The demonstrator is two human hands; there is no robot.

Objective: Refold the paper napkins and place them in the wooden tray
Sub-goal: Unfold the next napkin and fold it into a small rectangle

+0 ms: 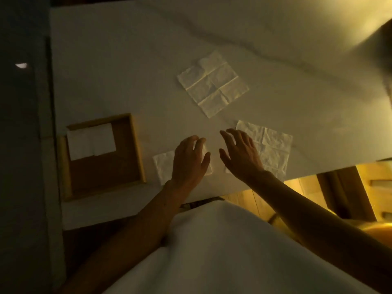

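Three white paper napkins lie on the pale table [127, 60] beside the square wooden tray [137, 149]: the unfolded creased napkin [213, 83], a crumpled one [273, 149] under the spread right hand [241, 153], a small folded napkin [164, 166] pressed by the left hand [188, 160]; featherlight, limp, best pinched at edges

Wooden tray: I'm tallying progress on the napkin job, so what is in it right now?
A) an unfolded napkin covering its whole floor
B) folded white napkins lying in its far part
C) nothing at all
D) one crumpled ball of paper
B: the wooden tray holds folded white napkins in its far part, and the rest of its brown floor is bare; two unfolded napkins lie out on the table.
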